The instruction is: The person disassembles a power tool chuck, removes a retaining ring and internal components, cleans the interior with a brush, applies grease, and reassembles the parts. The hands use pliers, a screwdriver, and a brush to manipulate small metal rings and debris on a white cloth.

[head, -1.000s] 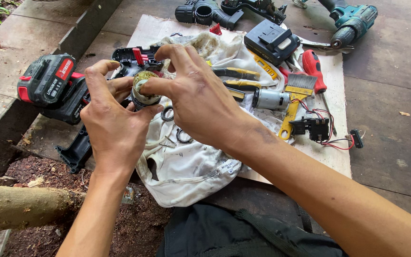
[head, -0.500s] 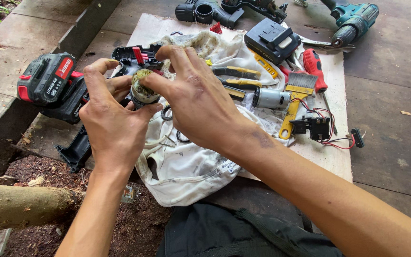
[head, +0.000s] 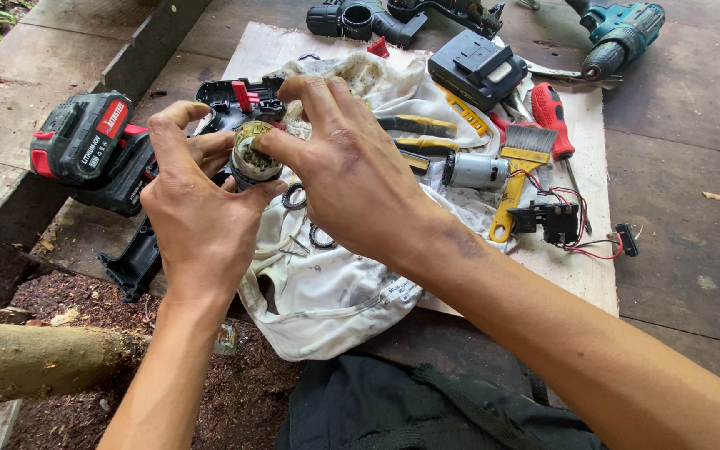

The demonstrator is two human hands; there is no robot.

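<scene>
**Inspector:** Where was the part under work, and how was it held?

**Recorder:** A small round greasy gear housing point(head: 253, 158) sat above the left part of a soiled white cloth point(head: 335, 283). The left hand point(head: 197, 221) was wrapped around its body, fingers pressed against the sides. The right hand point(head: 352, 175) came over from the right, thumb and forefinger pinching at its grimy top rim.

**Inspector:** What lay around it?

**Recorder:** Just left, a red-and-black battery pack point(head: 85, 142) rested on a black tool casing point(head: 139, 250). Beneath the hands, metal rings point(head: 295, 197) lay on the cloth. To the right were a silver motor point(head: 475, 170), a yellow-handled brush point(head: 517, 171), a red screwdriver point(head: 553, 117) and a wired switch block point(head: 556, 221). Farther off lay a black battery point(head: 477, 67), and a teal drill point(head: 618, 37) at the far right.

**Inspector:** Any obstruction?

**Recorder:** The right hand covered much of the cloth's centre, and both hands hid the housing's lower half. A log point(head: 39, 358) lay near left.
</scene>
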